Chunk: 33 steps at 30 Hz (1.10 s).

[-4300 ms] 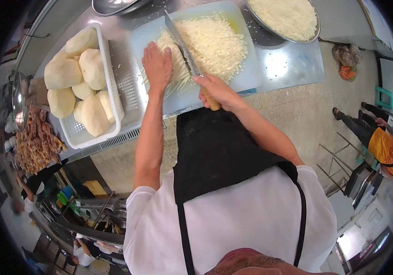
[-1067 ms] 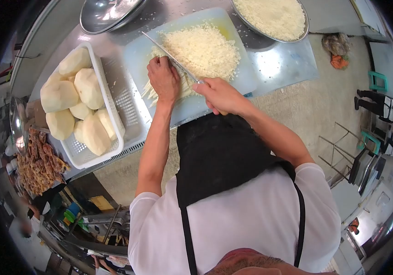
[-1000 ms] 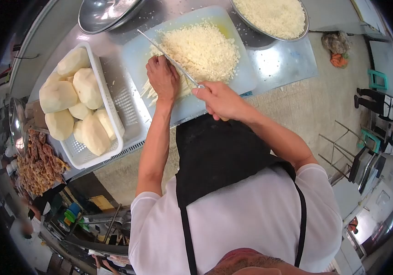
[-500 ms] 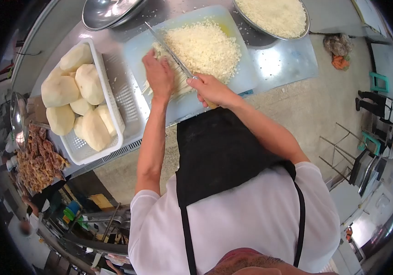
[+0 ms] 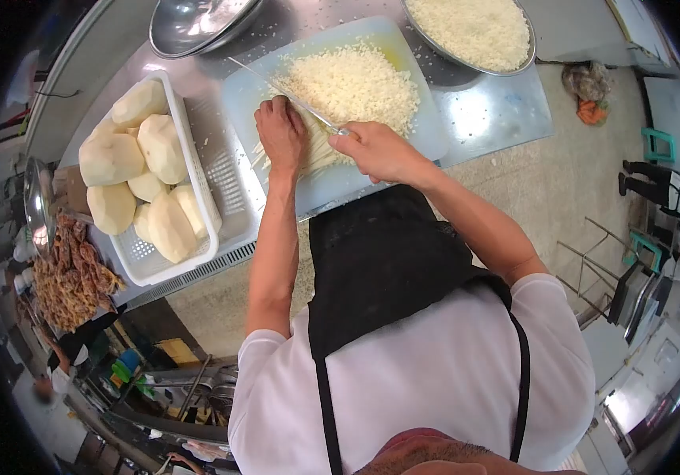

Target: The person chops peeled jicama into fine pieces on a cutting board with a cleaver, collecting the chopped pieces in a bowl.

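Note:
My right hand (image 5: 383, 152) is closed around the handle of a kitchen knife (image 5: 302, 104). Its long blade points to the upper left over a pale cutting board (image 5: 433, 133). My left hand (image 5: 282, 136) presses down with curled fingers on thin pale vegetable strips (image 5: 320, 152), close beside the blade. The strips lie on the board's near left part, partly under both hands. Beyond the knife spreads a heap of finely diced pale vegetable (image 5: 360, 85), covering much of the board.
Left of the board, a white plastic basket (image 5: 211, 202) holds several large peeled root vegetables (image 5: 110, 158). A metal bowl (image 5: 506, 73) of diced pieces stands at upper right, stacked metal bowls (image 5: 197, 24) at upper left. Browned food (image 5: 74, 273) is heaped at far left. People are in the background.
My left hand's fingers, more stretched before, are now curled on the strips. The knife blade has tilted flatter and its tip has shifted left and down. The view has shifted slightly.

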Available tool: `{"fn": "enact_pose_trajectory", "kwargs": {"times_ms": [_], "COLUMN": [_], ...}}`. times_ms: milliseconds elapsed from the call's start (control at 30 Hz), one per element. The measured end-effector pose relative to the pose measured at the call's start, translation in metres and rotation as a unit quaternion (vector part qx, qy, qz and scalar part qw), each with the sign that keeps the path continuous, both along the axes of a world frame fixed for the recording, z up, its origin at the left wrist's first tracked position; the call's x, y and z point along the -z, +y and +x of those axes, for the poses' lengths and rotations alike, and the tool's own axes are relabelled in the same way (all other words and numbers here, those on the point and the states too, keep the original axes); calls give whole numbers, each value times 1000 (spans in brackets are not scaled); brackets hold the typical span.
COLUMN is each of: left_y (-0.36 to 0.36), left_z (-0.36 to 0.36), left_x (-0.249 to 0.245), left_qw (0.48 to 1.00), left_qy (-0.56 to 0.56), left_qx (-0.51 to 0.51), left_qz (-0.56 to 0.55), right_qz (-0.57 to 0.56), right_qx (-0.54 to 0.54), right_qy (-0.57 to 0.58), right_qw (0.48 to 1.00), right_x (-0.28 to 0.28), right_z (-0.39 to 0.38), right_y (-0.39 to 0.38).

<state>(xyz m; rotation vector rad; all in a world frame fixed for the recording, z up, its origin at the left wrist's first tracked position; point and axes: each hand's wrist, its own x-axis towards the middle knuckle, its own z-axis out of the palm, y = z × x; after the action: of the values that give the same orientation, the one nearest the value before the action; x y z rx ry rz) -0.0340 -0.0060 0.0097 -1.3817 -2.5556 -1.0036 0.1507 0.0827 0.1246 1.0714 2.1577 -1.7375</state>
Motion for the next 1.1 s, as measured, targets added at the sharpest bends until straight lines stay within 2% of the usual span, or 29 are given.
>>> {"fn": "enact_pose_trajectory", "kwargs": {"times_ms": [67, 167, 267, 300, 367, 400, 467, 567, 667, 800, 867, 967, 1100], "left_y": [2, 2, 2, 2, 0, 2, 2, -1, -1, 0, -4, -2, -3], "left_z": [1, 2, 4, 4, 5, 4, 2, 5, 1, 5, 5, -1, 2], "left_x": [-1, -3, 0, 1, 2, 0, -1, -1, 4, -1, 4, 5, 5], "left_qw": [1000, 1000, 1000, 1000, 999, 999, 998, 999, 998, 995, 997, 997, 996], "left_qy": [1, 0, 2, 14, 11, 12, 22, 1, -19, -20, -22, -10, 16], "left_qx": [-1, 0, -8, -19, -11, -4, 2, -1, 0, -1, 1, 6, -1], "left_qz": [5, 19, 18, 17, 30, 47, 53, 48, 54, 96, 71, 71, 88], "right_qz": [5, -14, -22, -24, 14, 18, -19, -14, -9, -24, -19, -3, -11], "right_qx": [1, -11, -20, -19, -21, -20, -27, -26, -33, -46, -42, -45, -50], "right_qy": [60, -12, 0, -1, 70, 71, -19, 0, 7, -30, 9, -1, -20], "right_qw": [998, 1000, 1000, 1000, 997, 997, 999, 1000, 999, 998, 999, 999, 998], "right_x": [24, 19, -8, 6, 40, 31, 15, -5, 28, 1, 3, 33, 5], "right_z": [-6, -15, -9, -11, -15, -17, -18, -12, -17, -13, -9, -14, -7], "right_y": [-1, 12, 4, 4, 6, 10, 17, 7, 12, 17, 9, 13, 14]}}
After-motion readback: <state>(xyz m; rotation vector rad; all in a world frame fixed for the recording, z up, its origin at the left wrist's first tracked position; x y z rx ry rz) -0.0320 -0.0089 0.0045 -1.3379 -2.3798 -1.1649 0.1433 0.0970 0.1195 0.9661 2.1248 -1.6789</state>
